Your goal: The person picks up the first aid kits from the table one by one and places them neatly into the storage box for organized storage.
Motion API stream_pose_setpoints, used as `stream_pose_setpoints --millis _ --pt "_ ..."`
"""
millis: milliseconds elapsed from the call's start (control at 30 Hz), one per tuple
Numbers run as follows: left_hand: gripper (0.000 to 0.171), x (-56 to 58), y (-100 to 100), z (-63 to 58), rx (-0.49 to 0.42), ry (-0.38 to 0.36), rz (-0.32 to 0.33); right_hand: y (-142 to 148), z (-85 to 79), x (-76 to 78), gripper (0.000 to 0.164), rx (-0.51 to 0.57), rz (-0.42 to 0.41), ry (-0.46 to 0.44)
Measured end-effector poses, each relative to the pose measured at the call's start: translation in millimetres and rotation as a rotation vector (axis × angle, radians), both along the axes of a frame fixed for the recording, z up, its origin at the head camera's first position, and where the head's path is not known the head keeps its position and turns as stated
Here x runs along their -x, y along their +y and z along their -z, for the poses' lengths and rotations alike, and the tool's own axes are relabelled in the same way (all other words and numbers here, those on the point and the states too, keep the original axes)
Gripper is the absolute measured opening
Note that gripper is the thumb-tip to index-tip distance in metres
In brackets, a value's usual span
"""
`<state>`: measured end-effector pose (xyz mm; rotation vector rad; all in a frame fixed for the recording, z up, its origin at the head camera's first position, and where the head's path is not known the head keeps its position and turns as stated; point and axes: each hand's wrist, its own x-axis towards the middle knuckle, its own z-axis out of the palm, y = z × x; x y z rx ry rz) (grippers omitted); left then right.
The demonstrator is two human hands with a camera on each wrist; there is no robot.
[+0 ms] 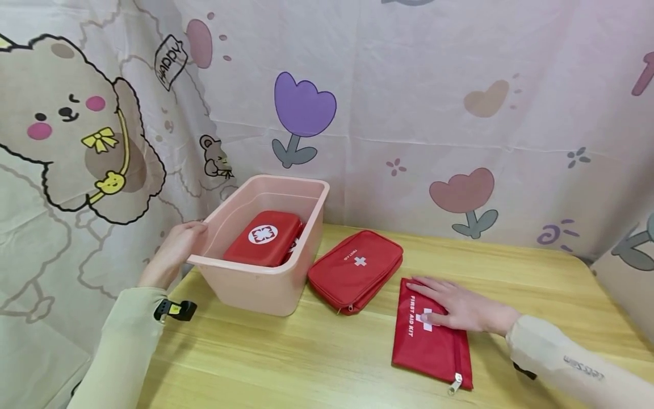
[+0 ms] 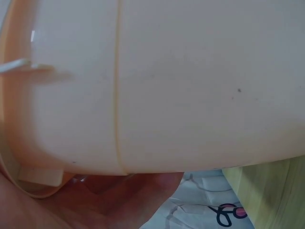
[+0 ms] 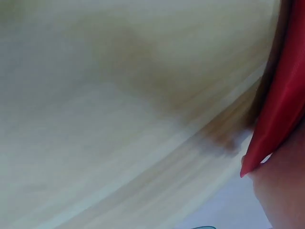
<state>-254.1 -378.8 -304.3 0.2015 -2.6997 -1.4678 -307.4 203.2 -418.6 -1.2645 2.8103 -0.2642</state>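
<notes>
At the left, my left hand (image 1: 176, 247) grips the side rim of a pink plastic bin (image 1: 245, 287), its fingers over the edge. In the left wrist view the hand (image 2: 109, 200) shows below the bin's pale wall (image 2: 190, 86). Inside the bin lies a red first aid case (image 1: 245, 244) with a white round emblem, partly covering another red item. My right hand (image 1: 455, 304) rests on a flat red first aid kit pouch (image 1: 424, 358), fingers extended toward its far left corner, thumb by the white cross. The right wrist view catches the pouch's edge (image 3: 286, 86).
Between bin and pouch lies another red first aid case (image 1: 357, 270), zipped, on the wooden table (image 1: 306, 363). A printed curtain (image 1: 388, 102) hangs behind the table and along its left side.
</notes>
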Motion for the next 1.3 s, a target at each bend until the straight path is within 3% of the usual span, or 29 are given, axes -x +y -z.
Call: stream_pose_setpoints --millis 133,267,433,533,833,1167,1300 --pt "0.066 -0.9 -1.0 0.5 -0.005 -0.009 -0.009 -4.5 -10.1 -6.3 0.074 0.053 0.078 0.031" --pt "0.065 -2.0 -1.7 0.5 0.002 -0.01 -0.019 -12.2 -17.4 -26.8 0.076 0.132 0.274 0.077" --pt "0.065 -1.5 -1.3 -0.9 0.001 0.004 -0.018 -18.4 -17.3 -51.8 0.097 0.089 0.533 0.038" --pt "0.065 -0.8 -1.8 -2.1 0.005 0.009 -0.017 -20.1 -16.8 -57.1 0.108 0.058 0.616 -0.012" --pt "0.064 -1.2 -2.5 -0.3 -0.003 0.0 -0.019 -20.4 -18.9 -49.1 0.121 0.024 0.653 -0.117" --pt "0.066 -0.7 -1.8 -3.3 -0.008 -0.005 -0.013 -16.1 -20.5 -36.7 0.125 0.281 0.719 -0.363" --pt "0.066 -0.4 0.1 -2.2 -0.01 -0.01 -0.014 -9.7 -16.7 -33.8 0.116 0.437 0.711 -0.481"
